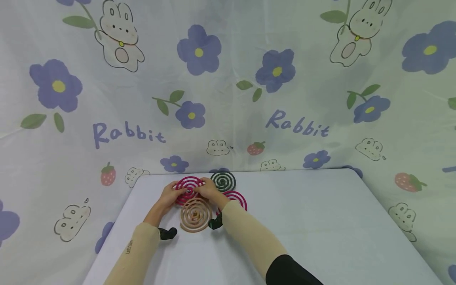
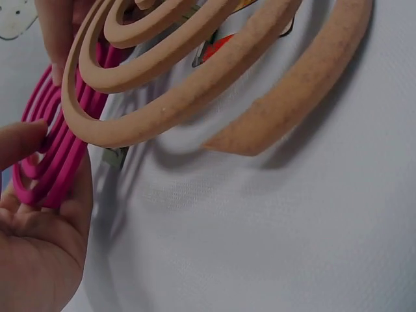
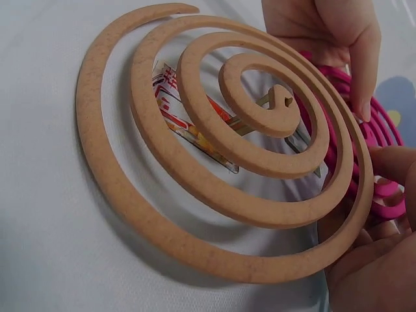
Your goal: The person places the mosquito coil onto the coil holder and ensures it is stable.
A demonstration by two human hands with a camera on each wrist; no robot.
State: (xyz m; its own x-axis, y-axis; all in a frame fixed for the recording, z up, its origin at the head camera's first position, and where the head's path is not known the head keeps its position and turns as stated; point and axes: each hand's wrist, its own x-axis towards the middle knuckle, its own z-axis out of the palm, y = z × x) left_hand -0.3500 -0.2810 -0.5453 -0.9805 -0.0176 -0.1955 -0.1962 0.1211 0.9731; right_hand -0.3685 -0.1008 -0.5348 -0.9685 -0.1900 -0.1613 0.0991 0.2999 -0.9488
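Both hands hold a pink mosquito coil (image 2: 68, 168) at the back left of the table. My left hand (image 1: 169, 198) grips its left side, thumb over the rings and fingers underneath. From the right, my right hand (image 1: 209, 190) pinches the same coil, its thumb on the rings in the right wrist view. Just nearer than the hands, a tan mosquito coil (image 3: 90, 123) sits raised above the tabletop, its centre on a thin metal support. The tan coil partly covers the pink one in both wrist views.
Behind the right hand lies a dark green mosquito coil (image 1: 222, 182). A second pink coil (image 1: 244, 198) is partly hidden by the right forearm. Under the tan coil lies a printed red and white packet (image 3: 170, 107). A rabbit-patterned curtain (image 1: 228, 111) hangs behind the white table (image 1: 303, 221).
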